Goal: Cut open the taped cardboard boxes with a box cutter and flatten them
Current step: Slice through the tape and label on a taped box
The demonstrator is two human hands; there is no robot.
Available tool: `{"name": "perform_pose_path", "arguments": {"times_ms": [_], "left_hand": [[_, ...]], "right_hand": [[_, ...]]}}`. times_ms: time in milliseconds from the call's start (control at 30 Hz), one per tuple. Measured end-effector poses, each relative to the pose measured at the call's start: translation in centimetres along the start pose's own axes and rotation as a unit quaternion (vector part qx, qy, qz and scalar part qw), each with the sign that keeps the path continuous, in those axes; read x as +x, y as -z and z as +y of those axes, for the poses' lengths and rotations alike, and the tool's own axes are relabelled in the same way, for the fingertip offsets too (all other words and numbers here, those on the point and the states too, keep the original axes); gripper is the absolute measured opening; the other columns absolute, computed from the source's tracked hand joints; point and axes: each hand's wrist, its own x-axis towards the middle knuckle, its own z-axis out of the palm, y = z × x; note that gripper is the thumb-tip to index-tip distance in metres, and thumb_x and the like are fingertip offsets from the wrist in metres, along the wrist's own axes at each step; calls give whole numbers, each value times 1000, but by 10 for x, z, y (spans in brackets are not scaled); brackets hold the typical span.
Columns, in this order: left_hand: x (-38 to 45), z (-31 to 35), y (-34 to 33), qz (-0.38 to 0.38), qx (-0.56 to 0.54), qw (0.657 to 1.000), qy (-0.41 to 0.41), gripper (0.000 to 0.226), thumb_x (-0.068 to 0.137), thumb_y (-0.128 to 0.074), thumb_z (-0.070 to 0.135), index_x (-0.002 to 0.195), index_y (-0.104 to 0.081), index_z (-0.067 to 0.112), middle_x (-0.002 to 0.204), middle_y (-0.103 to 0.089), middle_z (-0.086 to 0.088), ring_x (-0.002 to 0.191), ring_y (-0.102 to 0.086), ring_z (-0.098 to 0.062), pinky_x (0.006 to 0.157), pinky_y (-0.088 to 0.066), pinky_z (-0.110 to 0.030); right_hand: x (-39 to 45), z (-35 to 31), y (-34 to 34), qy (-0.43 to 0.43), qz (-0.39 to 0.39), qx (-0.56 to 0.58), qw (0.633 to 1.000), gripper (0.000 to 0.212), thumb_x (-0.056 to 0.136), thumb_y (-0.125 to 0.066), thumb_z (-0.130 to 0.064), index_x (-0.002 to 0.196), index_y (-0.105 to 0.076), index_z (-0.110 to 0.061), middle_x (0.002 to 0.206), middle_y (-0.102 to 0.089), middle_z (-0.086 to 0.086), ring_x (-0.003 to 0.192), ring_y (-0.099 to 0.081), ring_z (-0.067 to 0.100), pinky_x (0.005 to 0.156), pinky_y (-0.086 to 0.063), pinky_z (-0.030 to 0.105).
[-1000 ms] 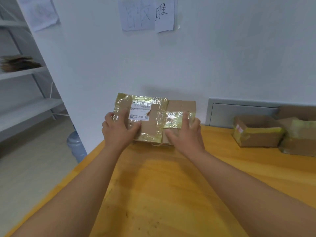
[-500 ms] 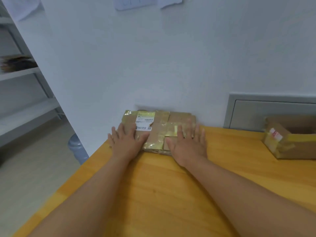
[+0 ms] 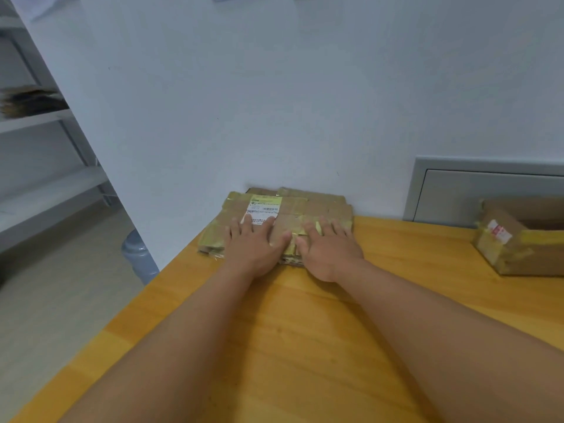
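The left hand lies palm down on the flattened box, fingers straight and slightly spread, pressing on the cardboard and gripping nothing. Its fingertips reach the lower edge of the white label, and its thumb points toward the other hand. The right hand lies beside it in the same pose, flat and released, fingers fanned over a strip of yellowish tape; the heel of this hand rests on the worktop just in front of the box. The two thumbs are near each other but apart. Both forearms are bare and stretch forward from the lower edge of the view, converging toward the box.

The box lies flat at the far left corner of the wooden worktop, its back edge against the white wall. Well apart to the right stands a second box with tape on it, still upright and open at the top. Behind it a grey panel is set in the wall. To the left, beyond the worktop edge, stands a water jug on the floor, and further left are shelves.
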Motion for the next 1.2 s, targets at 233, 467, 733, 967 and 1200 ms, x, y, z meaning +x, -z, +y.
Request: {"name": "perform_pose_path", "arguments": {"times_ms": [233, 467, 733, 967, 1200], "left_hand": [[-6, -8, -15, 48, -34, 998, -18, 86, 82, -21, 86, 155, -14, 42, 166, -3, -6, 151, 8, -30, 119, 9, -47], [-6, -7, -6, 41, -16, 999, -20, 92, 78, -15, 89, 156, -13, 39, 165, -6, -10, 151, 4, -31, 119, 5, -48], [-26, 24, 40, 24, 44, 999, -2, 76, 97, -18, 68, 156, -15, 19, 164, -9, -16, 151, 6, -32, 119, 6, -50], [-72, 54, 55, 145, -9, 988, -59, 54, 100, -37, 50, 145, -38, 19, 151, -35, -8, 142, -26, -27, 115, -19, -42], [-153, 108, 69, 127, -45, 985, -105, 57, 100, -37, 50, 148, -32, 21, 152, -31, -3, 141, -26, -25, 115, -18, -42]], "right_hand": [[0, 3, -11, 2, 24, 19, 1000, 65, 101, -6, -59, 158, -3, -30, 167, 7, 3, 152, 11, 25, 122, 8, 45], [4, 2, -2, -1, 2, 23, 1000, 66, 100, -8, -61, 158, -3, -30, 167, 7, 3, 152, 10, 26, 121, 7, 46], [-13, -2, 50, 33, 27, 9, 999, 69, 103, -28, -50, 158, 3, -23, 167, 5, 6, 153, 7, 25, 123, 2, 50], [-92, 33, 55, 28, 54, 33, 998, 63, 102, -31, -50, 157, -11, -25, 166, -7, 2, 153, -1, 24, 121, -1, 54], [-170, 61, 87, 28, 84, 25, 996, 64, 100, -35, -53, 156, -13, -32, 161, -21, -3, 152, -8, 22, 120, -7, 54]]}}
